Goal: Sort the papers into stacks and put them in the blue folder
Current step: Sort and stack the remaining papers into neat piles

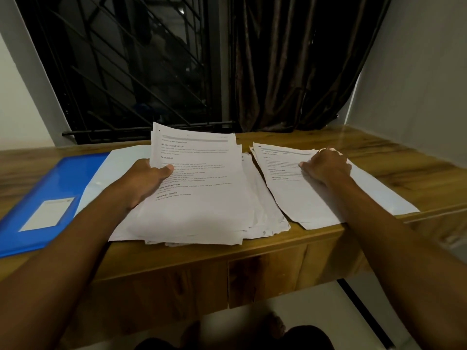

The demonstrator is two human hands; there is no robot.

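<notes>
**Two hands on two piles of paper**

The left hand [147, 181] is reaching forward over the wooden desk [177, 258] with the forearm stretched out straight. It is gripping a sheaf of printed papers [202, 188] by its left edge, thumb pressing on the top sheet and fingers hidden underneath. The sheaf is tilting up at its far end, while its near end is resting on the middle pile [265, 218].

The right hand [326, 165] is lying knuckles-up on the right stack [298, 195], just beside the middle pile. Its fingers are curling under, with the thumb tip touching the top sheet. Whether they are pinching a sheet or only pressing on it cannot be told.

The blue folder [50, 188] is lying open and flat at the left of the desk, touching the left forearm's side of the papers, and its pale inner leaf is running under the middle pile. A barred window [131, 66] and a dark curtain [285, 64] are standing behind the desk.
</notes>
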